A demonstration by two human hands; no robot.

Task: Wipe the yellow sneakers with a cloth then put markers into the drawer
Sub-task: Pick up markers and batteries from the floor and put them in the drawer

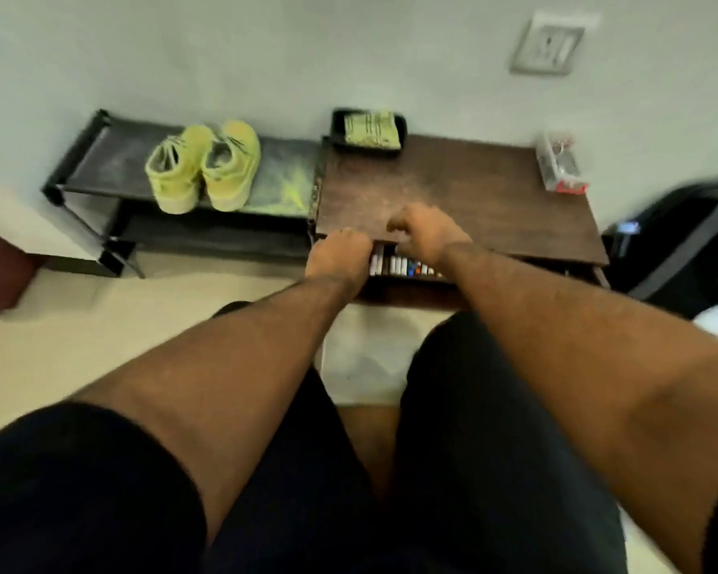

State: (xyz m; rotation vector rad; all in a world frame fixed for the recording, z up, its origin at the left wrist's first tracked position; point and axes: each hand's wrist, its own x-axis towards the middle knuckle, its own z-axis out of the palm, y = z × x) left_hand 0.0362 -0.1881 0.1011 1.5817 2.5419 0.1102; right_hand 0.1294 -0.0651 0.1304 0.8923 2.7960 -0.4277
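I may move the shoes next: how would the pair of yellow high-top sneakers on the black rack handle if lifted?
The yellow high-top sneakers have thick soles, so they probably stand stably and feel fairly solid. Their tall collars look soft and may flex when gripped. The black rack shelf looks like fabric, so pushing could drag.

1 head-worn camera looks steeply down and forward over the person's own arms. It faces the wall and sits close above the wooden table.
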